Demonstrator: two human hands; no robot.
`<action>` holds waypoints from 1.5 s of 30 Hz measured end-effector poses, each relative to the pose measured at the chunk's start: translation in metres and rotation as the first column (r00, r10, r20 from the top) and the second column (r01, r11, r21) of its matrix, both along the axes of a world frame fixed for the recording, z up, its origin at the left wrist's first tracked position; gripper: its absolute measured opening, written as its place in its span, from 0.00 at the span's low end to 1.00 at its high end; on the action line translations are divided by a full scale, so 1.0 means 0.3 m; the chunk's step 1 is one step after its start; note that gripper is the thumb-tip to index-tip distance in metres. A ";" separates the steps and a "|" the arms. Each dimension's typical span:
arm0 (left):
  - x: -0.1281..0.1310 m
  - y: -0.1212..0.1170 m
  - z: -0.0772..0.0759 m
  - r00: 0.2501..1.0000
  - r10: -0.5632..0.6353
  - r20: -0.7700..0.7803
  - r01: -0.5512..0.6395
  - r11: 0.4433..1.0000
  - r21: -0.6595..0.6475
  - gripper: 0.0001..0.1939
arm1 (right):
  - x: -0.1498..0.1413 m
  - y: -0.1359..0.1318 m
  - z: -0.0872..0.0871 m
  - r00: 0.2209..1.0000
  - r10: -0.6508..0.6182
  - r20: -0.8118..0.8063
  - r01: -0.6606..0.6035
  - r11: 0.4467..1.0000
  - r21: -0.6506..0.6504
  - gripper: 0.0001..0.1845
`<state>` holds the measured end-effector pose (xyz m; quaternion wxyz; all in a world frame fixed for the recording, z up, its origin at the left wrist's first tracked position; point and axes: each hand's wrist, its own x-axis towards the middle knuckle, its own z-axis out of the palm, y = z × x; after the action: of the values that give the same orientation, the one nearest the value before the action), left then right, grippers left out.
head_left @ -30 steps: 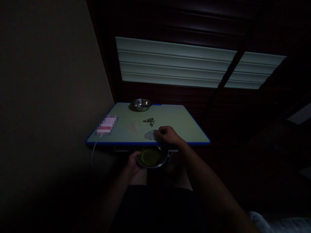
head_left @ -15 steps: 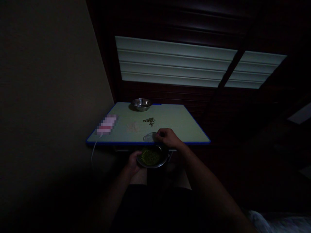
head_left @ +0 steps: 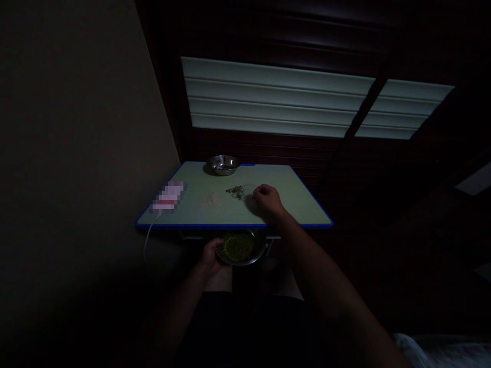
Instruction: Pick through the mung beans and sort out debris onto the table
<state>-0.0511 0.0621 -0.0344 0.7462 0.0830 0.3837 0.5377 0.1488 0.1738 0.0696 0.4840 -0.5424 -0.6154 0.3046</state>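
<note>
My left hand [head_left: 210,254] grips the left rim of a metal bowl [head_left: 247,262] held below the table's front edge, over my lap. Small green grains [head_left: 238,246], looking like mung beans, fill its bottom. Above the tabletop, my right hand [head_left: 267,198] is closed with the fingers pinched. A faint see-through outline [head_left: 250,185] shows beside its fingertips; it looks like a clear, thin piece, and its kind cannot be made out. Just left of that hand lies a small heap of dark brownish bits [head_left: 236,192]. Farther left is a scatter of pale grains [head_left: 209,201].
A second metal bowl [head_left: 223,165] stands at the back of the pale green table [head_left: 284,179] with a blue edge. On the left lies a blurred-out phone-like object [head_left: 169,197] with a white cable [head_left: 148,236]. A wall borders the left side; dark louvred panels stand behind.
My right hand has moved away from me, from the table's front edge to beside the dark heap, carrying the clear piece. My left hand and the bowl have stayed in place.
</note>
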 end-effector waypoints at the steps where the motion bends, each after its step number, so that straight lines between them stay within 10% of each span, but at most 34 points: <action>1: 0.001 -0.001 0.004 1.000 -0.005 0.005 0.005 1.000 0.001 0.20 | 0.001 0.019 -0.009 0.998 -0.061 0.017 0.061 0.998 0.021 0.08; 45: 0.015 0.003 0.031 0.997 0.051 -0.061 -0.052 0.999 -0.011 0.11 | 0.010 0.024 -0.039 0.969 -0.198 0.145 0.176 0.972 0.153 0.10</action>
<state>-0.0466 0.0631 -0.0251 0.7207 0.0844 0.4115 0.5514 0.1518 0.1810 0.0579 0.4965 -0.5855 -0.6180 0.1694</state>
